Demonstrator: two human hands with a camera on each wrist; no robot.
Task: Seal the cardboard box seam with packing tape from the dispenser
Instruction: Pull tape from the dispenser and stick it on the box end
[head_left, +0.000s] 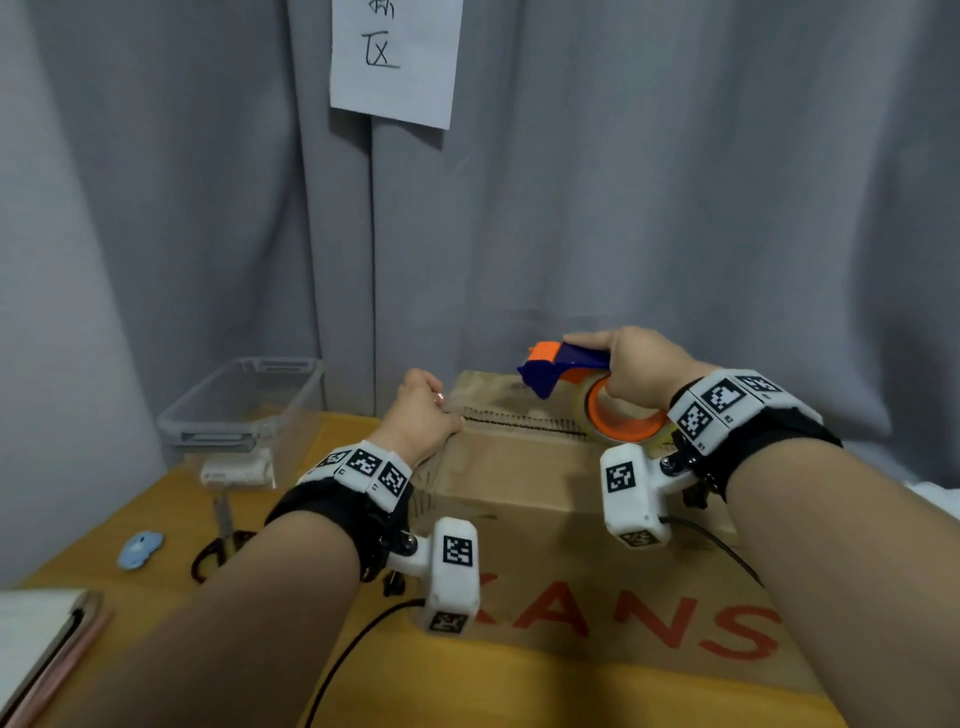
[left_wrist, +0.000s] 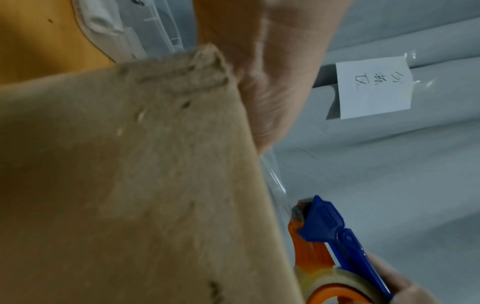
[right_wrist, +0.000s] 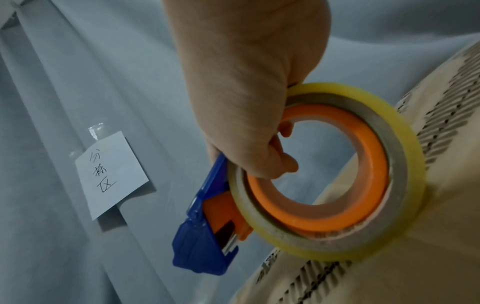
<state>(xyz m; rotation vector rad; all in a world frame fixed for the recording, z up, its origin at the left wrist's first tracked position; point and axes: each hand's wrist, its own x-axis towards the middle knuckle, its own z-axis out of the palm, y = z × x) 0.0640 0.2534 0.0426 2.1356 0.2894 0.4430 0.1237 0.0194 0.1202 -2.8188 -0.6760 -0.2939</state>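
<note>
Grey pleated curtain (head_left: 623, 182) with a taped handwritten paper sign (head_left: 397, 57), behind yellow wooden table (head_left: 130, 514).

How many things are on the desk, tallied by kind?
Cardboard box: 1
Tape dispenser: 1
Clear bin: 1
Scissors: 1
Blue mouse-like item: 1
Notebook: 1
Total: 6

Box (head_left: 524, 478): matt brown cardboard, rough corrugated edges. Dispenser (right_wrist: 207, 232): smooth blue/orange plastic, tape roll (right_wrist: 384, 242) glossy yellowish. Bin (head_left: 244, 400): clear plastic. Curtain (head_left: 649, 208): grey matt cloth. Worktop (head_left: 332, 436): smooth wood-look.
</note>
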